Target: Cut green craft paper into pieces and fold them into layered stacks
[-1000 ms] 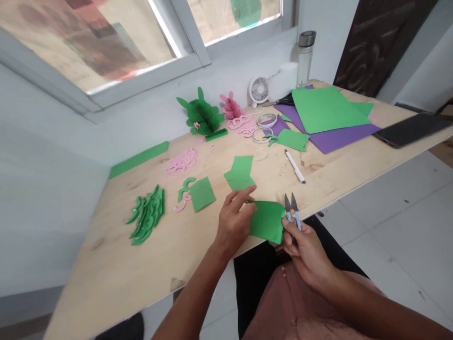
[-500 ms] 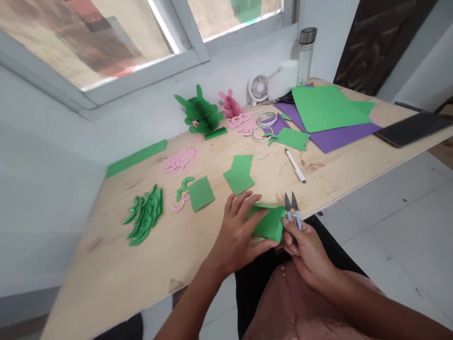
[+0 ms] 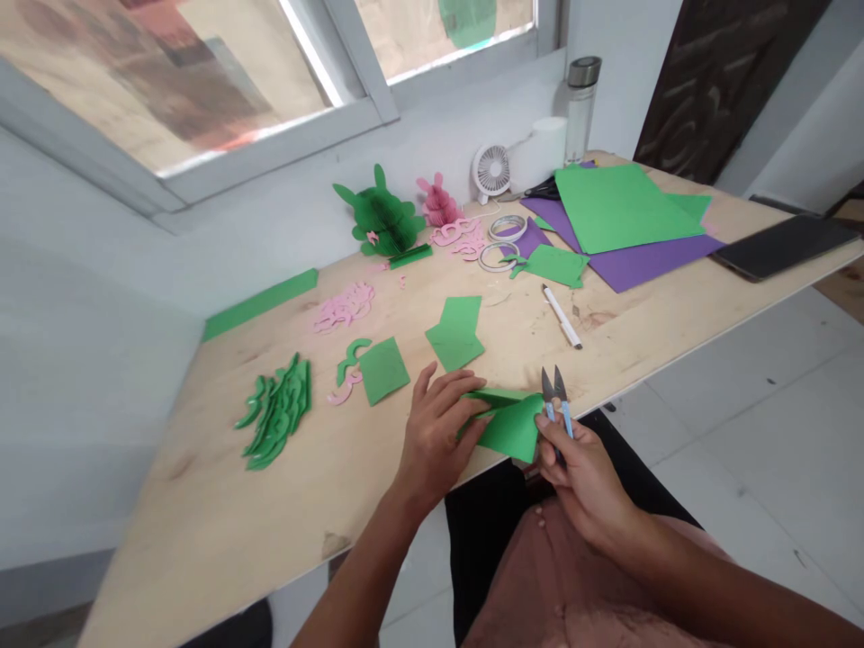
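Observation:
A folded green paper (image 3: 511,430) lies between my hands at the table's near edge, its layers parted on the left side. My left hand (image 3: 442,432) grips that left side, fingers on top and thumb at the lower layer. My right hand (image 3: 580,468) pinches the paper's right edge between thumb and fingers. It also holds thread snips (image 3: 559,405) with blue handles, their dark blades pointing away from me and parted. Just beyond my left hand lie two green paper pieces (image 3: 457,331), overlapping, and a green square (image 3: 384,370) beside curved green and pink cutouts.
A stack of green cutouts (image 3: 276,414) and a pile of pink cutouts (image 3: 344,306) lie left. Behind stand a green paper rabbit (image 3: 382,216), a pink one (image 3: 441,202) and a fan (image 3: 491,171). A white pen (image 3: 562,317), tape rolls (image 3: 499,256) and a phone (image 3: 787,246) lie right.
My left hand has slid leftward along the folded green paper, and its thumb has left the lower right corner. The paper's layers have parted on the left. My right hand and the snips barely moved.

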Tool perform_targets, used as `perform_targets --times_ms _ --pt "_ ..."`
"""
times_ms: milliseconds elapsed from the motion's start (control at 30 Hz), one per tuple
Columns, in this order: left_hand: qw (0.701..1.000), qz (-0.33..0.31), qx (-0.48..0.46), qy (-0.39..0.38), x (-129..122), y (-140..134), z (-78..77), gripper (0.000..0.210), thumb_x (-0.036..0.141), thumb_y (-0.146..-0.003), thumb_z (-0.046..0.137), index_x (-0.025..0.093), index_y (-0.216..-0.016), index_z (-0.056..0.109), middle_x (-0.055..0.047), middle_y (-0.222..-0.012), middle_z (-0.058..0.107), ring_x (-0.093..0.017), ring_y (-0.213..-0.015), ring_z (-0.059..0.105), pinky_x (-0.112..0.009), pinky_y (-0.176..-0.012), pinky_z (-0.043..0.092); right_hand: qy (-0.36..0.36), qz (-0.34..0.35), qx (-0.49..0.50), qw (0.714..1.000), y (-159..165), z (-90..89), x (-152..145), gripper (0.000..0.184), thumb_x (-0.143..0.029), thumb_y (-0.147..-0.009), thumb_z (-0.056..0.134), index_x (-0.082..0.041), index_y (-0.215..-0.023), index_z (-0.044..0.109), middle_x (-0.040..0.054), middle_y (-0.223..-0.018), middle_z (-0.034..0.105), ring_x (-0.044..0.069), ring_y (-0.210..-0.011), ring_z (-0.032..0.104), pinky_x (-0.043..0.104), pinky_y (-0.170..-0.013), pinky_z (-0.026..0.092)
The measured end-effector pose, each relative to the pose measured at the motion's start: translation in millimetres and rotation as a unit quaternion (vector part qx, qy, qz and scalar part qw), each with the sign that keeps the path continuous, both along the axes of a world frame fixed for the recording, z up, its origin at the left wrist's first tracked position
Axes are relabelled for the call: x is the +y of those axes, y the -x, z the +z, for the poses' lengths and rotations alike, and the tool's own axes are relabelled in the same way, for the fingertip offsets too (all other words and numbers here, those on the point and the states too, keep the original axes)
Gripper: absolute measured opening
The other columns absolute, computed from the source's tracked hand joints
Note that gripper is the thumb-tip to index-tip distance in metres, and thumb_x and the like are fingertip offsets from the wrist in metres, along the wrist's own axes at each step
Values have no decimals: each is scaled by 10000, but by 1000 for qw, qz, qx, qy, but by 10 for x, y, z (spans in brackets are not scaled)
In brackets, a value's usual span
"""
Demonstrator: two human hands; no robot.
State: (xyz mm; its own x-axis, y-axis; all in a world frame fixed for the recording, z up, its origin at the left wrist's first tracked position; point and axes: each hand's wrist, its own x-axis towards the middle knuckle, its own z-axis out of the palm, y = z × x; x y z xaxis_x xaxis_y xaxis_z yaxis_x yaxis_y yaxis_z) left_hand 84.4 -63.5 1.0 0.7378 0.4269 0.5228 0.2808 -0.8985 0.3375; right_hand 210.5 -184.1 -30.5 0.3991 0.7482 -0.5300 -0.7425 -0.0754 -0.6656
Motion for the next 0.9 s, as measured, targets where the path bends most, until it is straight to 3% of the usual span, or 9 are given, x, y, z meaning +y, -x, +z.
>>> perform_targets --times_ms 300,500,900 --pt "1000 -29 7 -6 -2 40 40 96 133 -842 553 206 -858 613 -32 -980 691 -149 -965 633 -438 -1025 385 28 -4 -27 999 -11 28 10 410 -441 -629 766 -165 -562 471 -70 -421 423 12 -353 236 209 -381 104" --pt "995 -60 22 -75 -51 87 23 123 88 -817 535 188 -857 594 -59 -945 698 -161 -892 654 -448 -979 439 29 10 -41 999 -16 1 -15 407 -442 -657 745 -159 -537 478 -60 -426 432 14 -357 232 214 -382 111" --pt "994 -79 -4 -79 -153 135 -149 138 60 -794 530 167 -866 579 -94 -964 689 -186 -920 638 -387 -857 527 42 54 -63 996 -51 -22 -140 440 -489 -695 713 -152 -532 482 -55 -474 421 17 -397 195 224 -403 82"
